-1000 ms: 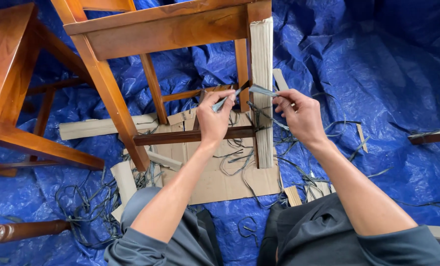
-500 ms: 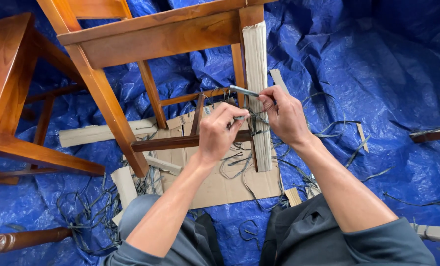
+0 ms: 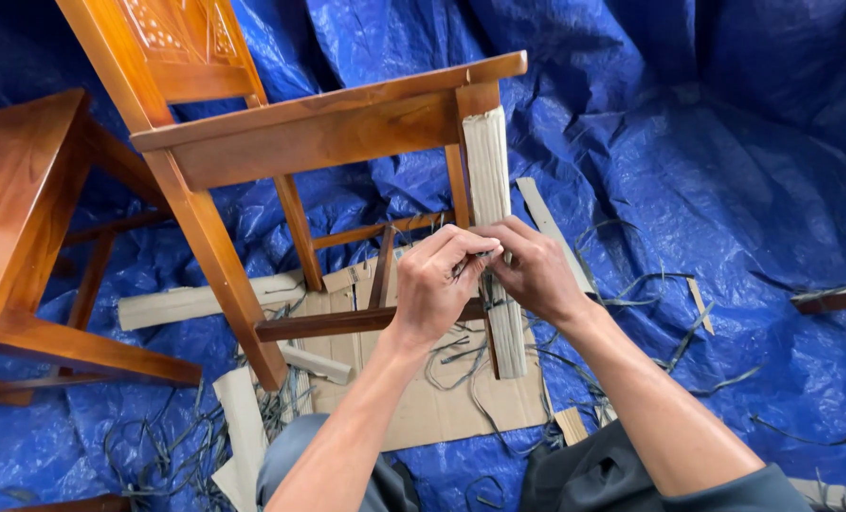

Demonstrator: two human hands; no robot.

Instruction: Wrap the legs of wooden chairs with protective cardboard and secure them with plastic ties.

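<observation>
A wooden chair (image 3: 318, 133) stands before me on a blue tarp. Its front right leg is wrapped in corrugated cardboard (image 3: 491, 190). My left hand (image 3: 437, 284) and my right hand (image 3: 532, 270) meet at that wrapped leg, about halfway down, fingers pinched together on a thin grey plastic strap (image 3: 468, 265) that goes round the cardboard. Both hands touch each other and the wrap. The strap's ends are mostly hidden under my fingers.
A second wooden chair (image 3: 25, 218) stands at the left. Flat cardboard (image 3: 442, 398) lies under the chair, with cardboard strips (image 3: 195, 301) and several loose grey straps (image 3: 650, 284) strewn over the blue tarp (image 3: 726, 190). A dark wooden rail (image 3: 835, 300) lies at the right.
My hands, spread apart pulling the strap ends a second ago, have come together at the wrapped leg. The view has tilted, showing more of the chair back.
</observation>
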